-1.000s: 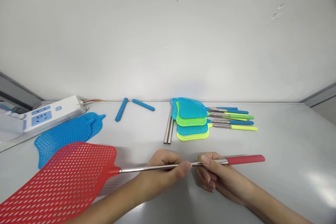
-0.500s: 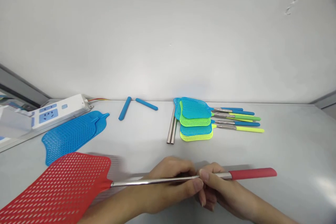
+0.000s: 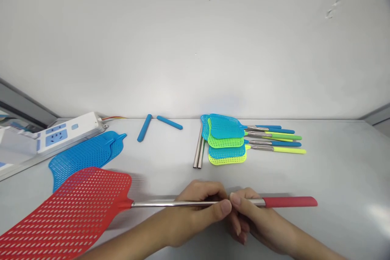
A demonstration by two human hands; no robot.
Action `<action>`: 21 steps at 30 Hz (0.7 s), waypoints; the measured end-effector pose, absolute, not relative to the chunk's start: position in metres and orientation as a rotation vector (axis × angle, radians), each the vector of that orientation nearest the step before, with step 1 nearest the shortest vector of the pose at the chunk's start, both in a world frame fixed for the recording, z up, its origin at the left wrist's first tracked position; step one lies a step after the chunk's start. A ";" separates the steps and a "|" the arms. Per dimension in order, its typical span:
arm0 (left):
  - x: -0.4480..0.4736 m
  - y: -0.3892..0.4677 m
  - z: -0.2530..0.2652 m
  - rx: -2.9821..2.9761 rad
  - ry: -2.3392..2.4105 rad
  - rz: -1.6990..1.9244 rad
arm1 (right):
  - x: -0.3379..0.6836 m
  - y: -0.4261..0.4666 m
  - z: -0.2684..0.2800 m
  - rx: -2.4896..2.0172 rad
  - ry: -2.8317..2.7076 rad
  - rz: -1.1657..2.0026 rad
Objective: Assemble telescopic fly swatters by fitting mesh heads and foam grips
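A red fly swatter lies across the front of my view, its perforated head at the lower left and its red grip at the right. My left hand pinches the thin metal rod between thumb and fingers, near the middle. Right beside it, my right hand holds the thicker metal tube just short of the red grip. The two thumbs almost meet on the shaft. Beyond my hands is a pile of blue and green fly swatters with metal shafts, their grips pointing right.
Two blue swatter heads overlap at the left, beside a white power strip. Two blue grips lie near the wall. Metal tubes stick out from under the swatter pile. A pale wall rises behind the grey table.
The swatter has levelled out slightly, its head rising a little and its grip dipping and shifting left. Both hands keep their hold and have drifted slightly left.
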State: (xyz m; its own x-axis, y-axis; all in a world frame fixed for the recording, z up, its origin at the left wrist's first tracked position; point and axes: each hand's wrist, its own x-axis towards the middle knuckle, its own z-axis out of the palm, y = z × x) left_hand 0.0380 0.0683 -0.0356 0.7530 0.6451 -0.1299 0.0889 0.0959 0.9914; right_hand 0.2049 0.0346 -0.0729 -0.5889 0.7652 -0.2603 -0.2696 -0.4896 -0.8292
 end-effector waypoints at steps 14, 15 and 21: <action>0.037 0.069 -0.048 1.483 0.665 0.496 | 0.202 0.035 -0.078 -0.787 -0.859 2.059; 0.037 0.068 -0.048 1.486 0.665 0.495 | 0.202 0.035 -0.078 -0.788 -0.861 2.059; 0.038 0.068 -0.045 1.458 0.640 0.468 | 0.202 0.034 -0.075 -0.826 -0.877 2.026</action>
State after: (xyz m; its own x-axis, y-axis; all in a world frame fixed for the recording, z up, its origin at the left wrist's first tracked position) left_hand 0.0379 0.0683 -0.0450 0.7512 0.6501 -0.1141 0.0881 0.0726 0.9935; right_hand 0.2015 0.0337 -0.0747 -0.4984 0.8296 -0.2517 -0.3841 -0.4716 -0.7938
